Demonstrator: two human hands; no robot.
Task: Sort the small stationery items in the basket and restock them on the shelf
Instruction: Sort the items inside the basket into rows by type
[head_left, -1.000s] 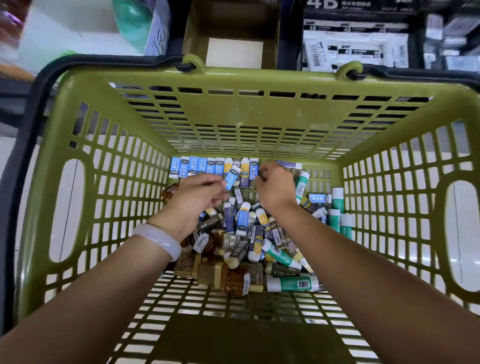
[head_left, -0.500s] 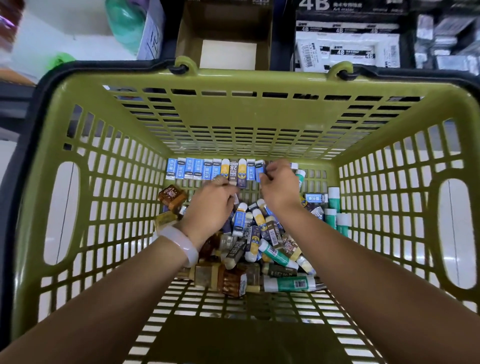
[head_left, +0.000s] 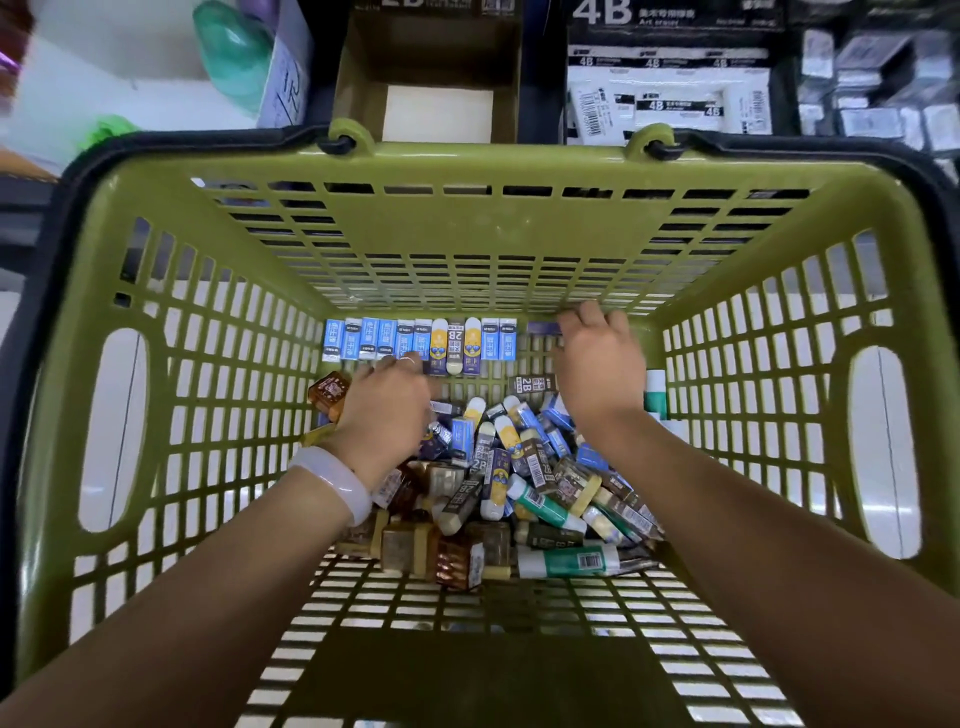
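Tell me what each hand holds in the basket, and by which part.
The right hand pinches a dark blue eraser by its right end, at the end of the row. The left hand rests on the pile; whether it holds anything cannot be told.

Open basket (head_left: 483, 249) top gives free entry — bare floor strip nearest the person; eraser pile (head_left: 514, 483) and back row (head_left: 421, 340) crowd the far end.
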